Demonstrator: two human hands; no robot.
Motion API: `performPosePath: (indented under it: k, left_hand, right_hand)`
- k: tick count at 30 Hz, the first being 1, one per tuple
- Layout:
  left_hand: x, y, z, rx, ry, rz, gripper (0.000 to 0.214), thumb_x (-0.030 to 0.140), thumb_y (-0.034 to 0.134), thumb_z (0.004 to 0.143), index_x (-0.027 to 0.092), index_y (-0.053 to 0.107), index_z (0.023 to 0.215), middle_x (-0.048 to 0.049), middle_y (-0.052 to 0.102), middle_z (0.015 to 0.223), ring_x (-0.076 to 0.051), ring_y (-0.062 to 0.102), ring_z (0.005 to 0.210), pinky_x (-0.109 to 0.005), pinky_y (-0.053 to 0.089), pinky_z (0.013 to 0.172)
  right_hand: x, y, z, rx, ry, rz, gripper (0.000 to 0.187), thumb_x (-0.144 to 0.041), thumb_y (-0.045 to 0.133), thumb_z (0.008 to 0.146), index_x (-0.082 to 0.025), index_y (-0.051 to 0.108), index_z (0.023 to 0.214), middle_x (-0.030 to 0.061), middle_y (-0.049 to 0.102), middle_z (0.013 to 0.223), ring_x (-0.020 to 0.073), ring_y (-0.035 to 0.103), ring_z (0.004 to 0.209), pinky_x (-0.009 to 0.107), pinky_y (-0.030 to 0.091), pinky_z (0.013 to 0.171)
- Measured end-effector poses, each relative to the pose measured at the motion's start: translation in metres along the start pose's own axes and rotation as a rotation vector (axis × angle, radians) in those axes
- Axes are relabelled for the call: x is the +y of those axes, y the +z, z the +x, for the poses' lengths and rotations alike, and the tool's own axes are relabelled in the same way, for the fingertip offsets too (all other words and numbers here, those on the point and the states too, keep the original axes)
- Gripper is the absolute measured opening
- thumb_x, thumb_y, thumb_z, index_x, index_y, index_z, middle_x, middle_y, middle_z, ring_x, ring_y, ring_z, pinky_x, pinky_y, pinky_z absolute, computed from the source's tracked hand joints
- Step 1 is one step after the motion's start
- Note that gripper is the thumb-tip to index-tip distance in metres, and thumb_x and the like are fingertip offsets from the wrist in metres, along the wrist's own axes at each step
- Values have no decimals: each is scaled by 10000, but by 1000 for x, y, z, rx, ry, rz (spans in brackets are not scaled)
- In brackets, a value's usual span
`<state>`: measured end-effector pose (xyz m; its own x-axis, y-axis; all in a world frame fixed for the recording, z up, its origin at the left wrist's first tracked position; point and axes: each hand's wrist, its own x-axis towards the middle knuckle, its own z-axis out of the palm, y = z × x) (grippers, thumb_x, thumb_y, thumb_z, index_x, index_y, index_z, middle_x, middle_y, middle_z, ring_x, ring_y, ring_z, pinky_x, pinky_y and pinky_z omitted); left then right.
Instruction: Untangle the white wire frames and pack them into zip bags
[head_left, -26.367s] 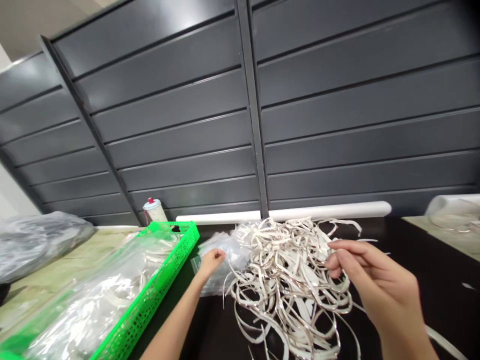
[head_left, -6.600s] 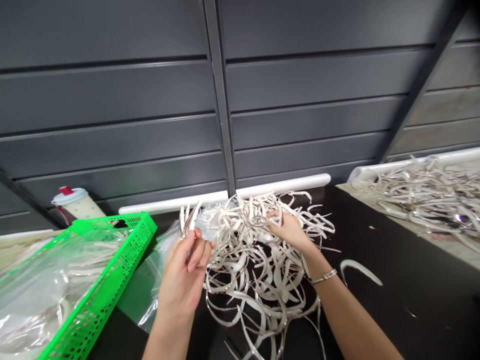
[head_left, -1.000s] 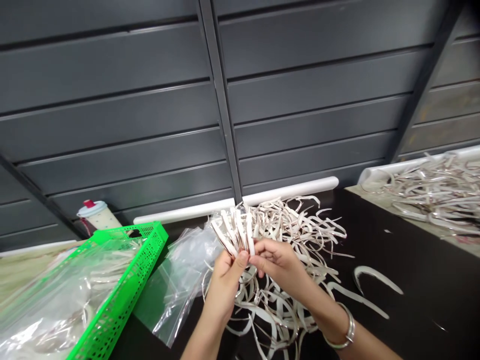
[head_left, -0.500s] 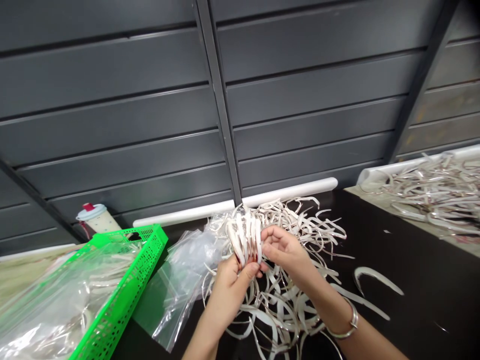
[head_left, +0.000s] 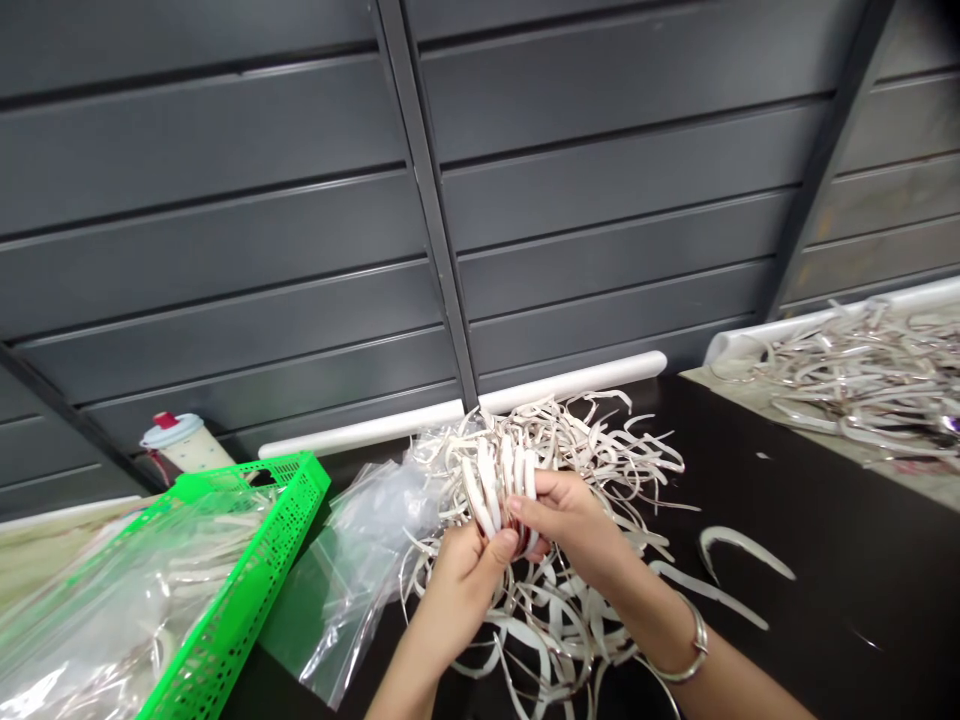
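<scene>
From where I'm watching, a dark grey ribbed metal wall [head_left: 225, 250] rises, split by a steel post [head_left: 427, 200], behind a white rail [head_left: 570, 381] and black tabletop [head_left: 847, 540].

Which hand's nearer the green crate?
Left. The left hand is right of the green crate, apart from it, across the clear plastic bag; the right hand sits farther right, beyond the left hand.

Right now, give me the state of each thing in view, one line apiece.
Left hand: closed on the strip bundle
Right hand: pinching the same bundle
Curved white strip bundle: gathered, held upright
Loose strip pile: tangled
Clear zip bag: crumpled, lying flat
Green perforated crate: holding a clear bag of strips
Cup: lid on
</scene>
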<state>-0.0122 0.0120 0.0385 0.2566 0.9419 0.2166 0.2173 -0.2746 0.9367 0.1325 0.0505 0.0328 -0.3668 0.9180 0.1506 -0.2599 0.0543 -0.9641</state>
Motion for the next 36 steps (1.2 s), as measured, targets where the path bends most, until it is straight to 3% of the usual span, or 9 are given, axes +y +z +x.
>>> performPosePath:
  k: [3, 6, 12, 21, 27, 32, 36]
  left_hand:
    - [0, -1, -1, 56, -5, 74, 329, 389, 507, 881, 143, 696, 770, -35, 639, 675, -170, 531, 627, -248, 384, 606]
    - [-1, -2, 0, 83, 0, 74, 312, 375, 528, 869, 146, 685, 727, -28, 629, 650, -156, 504, 589, -244, 366, 572]
    - [-1, -2, 1, -39, -29, -10, 152, 252, 587, 824, 165, 680, 907, -57, 701, 841, -217, 610, 791, -283, 437, 730]
    - [6, 2, -4, 25, -3, 130, 92, 199, 572, 795, 164, 654, 777, -37, 658, 734, -199, 573, 690, -278, 430, 659]
    - [2, 2, -2, -14, -26, 33, 167, 298, 597, 803, 149, 653, 750, -42, 641, 698, -192, 555, 654, -274, 430, 631]
    - [1, 2, -4, -8, -47, -56, 329, 418, 507, 877, 141, 683, 891, -74, 672, 806, -215, 581, 747, -314, 452, 738]
    - [2, 3, -4, 28, -67, -129, 321, 399, 516, 884, 156, 694, 993, -84, 695, 930, -237, 591, 862, -342, 441, 839]
  right_hand:
    - [-4, 3, -2, 44, -63, -92, 275, -382, 684, 726, -150, 594, 609, -22, 546, 550, 80, 514, 440, 174, 429, 379]
    - [-6, 4, -2, -5, -72, -88, 273, -394, 669, 742, -153, 608, 630, -14, 566, 586, 83, 524, 456, 183, 447, 399]
    - [-1, -2, 0, -27, -41, -10, 347, -469, 644, 768, -146, 598, 650, -15, 566, 537, 72, 500, 410, 178, 412, 389]
    - [-3, 2, -4, -31, -87, -51, 292, -386, 723, 692, -157, 572, 594, -25, 522, 520, 74, 442, 440, 182, 353, 388]
    - [-1, 1, -4, -40, -34, -55, 343, -464, 668, 723, -159, 570, 599, -17, 531, 501, 72, 443, 389, 178, 353, 350]
    - [1, 5, -4, 47, 10, -18, 323, -438, 679, 705, -152, 574, 599, -37, 494, 475, 64, 427, 378, 162, 333, 330]
    - [3, 6, -1, 100, -3, 79, 279, -419, 705, 695, -147, 681, 751, -20, 560, 543, 81, 475, 444, 175, 377, 380]
